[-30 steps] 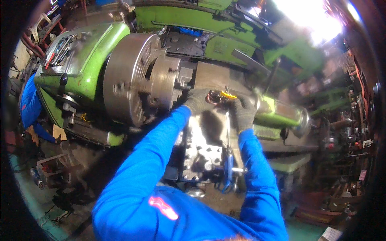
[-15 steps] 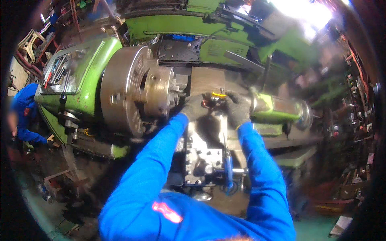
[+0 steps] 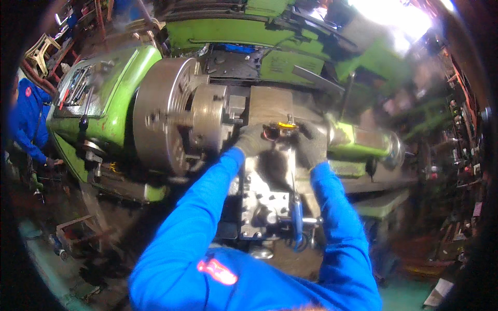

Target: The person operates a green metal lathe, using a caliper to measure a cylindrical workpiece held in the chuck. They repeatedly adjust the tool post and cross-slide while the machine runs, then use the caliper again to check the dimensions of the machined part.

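Note:
Both my hands, in dark grey gloves, meet over the far end of a metal lathe carriage (image 3: 263,199). My left hand (image 3: 252,141) is closed at the left side of a small assembly with a yellow piece (image 3: 287,125) on top. On the other side, my right hand (image 3: 312,146) curls its fingers against the same assembly. The gloves hide most of what they grip, so its kind is unclear. Left of my hands stands a big lathe chuck (image 3: 160,111), with a smaller steel cylinder (image 3: 209,116) and jaws in front of it, close to my left glove.
A green headstock (image 3: 111,124) carries a tray of tools (image 3: 83,88). To the right is the green tailstock (image 3: 363,142). A blue-handled lever (image 3: 296,220) rises beside the carriage, between my forearms. At far left a person in blue (image 3: 31,119) stands beyond the machine.
My hands stay at the same small assembly, while the whole view shifts slightly. The person at the far left has straightened up. Blurred chuck details sit at different places.

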Demonstrator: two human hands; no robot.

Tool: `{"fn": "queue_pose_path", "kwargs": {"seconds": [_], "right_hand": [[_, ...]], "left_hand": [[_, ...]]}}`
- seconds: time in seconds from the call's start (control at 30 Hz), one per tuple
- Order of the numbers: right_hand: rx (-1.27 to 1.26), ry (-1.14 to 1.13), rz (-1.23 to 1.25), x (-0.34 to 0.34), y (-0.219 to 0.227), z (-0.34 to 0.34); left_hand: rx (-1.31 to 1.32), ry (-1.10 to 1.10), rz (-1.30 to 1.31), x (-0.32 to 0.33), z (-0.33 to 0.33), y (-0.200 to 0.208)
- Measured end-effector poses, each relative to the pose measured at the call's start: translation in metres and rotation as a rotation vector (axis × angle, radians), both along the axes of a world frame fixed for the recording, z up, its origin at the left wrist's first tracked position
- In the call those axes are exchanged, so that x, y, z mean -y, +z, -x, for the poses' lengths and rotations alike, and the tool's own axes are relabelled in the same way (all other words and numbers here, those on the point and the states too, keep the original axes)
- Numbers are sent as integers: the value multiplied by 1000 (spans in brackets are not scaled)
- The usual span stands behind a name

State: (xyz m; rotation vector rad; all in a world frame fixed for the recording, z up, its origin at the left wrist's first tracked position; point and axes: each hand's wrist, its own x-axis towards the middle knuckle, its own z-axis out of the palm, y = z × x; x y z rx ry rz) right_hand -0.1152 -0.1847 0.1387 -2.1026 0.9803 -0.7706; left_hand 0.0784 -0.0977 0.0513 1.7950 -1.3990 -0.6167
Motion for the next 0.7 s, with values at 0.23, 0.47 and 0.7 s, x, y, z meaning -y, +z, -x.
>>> {"fn": "queue_pose_path", "kwargs": {"seconds": [0.23,0.47,0.7], "right_hand": [[-157,27,219,-16,7,10],[84,-41,143,-12,-2,11],[-55,-21,198,-5,2,6]], "left_hand": [[-108,-16,-155,-3,5,5],[12,42,6,-11,6,3],[56,50,-135,-6,2,3]]}}
